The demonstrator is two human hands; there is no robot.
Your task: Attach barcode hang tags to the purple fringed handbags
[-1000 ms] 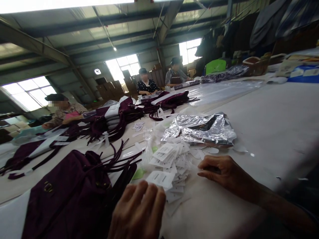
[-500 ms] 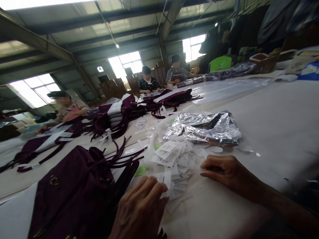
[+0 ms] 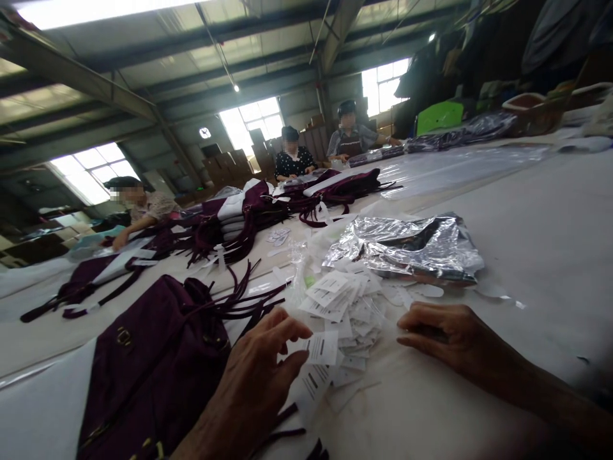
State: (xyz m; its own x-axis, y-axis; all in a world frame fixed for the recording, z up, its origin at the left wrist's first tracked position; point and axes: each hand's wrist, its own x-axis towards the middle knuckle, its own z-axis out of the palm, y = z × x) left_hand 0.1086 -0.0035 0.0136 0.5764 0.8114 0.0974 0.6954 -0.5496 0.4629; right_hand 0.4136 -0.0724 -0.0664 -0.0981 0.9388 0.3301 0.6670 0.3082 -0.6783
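**Paper hang tags (image 3: 347, 319) being touched by the left hand (image 3: 253, 377), with the right hand (image 3: 450, 335) being kept beside them**

A loose heap of the tags is being borne by a white work table (image 3: 541, 268), between the two hands and slightly beyond them. The left hand is being placed nearer to the one tag set apart from the heap. A single white tag (image 3: 323, 348) is being met at its left end by the left fingertips (image 3: 306, 331), with its long side being seen running across the view, to the right of that hand. The fingers are being held apart around that end; whether the tag is being pinched cannot be told. The heap's long axis is being seen running away from the hands, towards a crumpled silver foil bag (image 3: 402, 246) beyond them.

The right hand is being rested on the table just to the right of the heap, its fingers being kept curled together and apart from the tags, with nothing being seen in them.

To the left of the left hand, a plum-coloured bag (image 3: 153, 377) is being laid flat, its long cords (image 3: 253, 294) being spread towards the heap. Stacked plum-coloured bags (image 3: 239, 217) are being shown farther ahead, near a seated co-worker (image 3: 138, 207).
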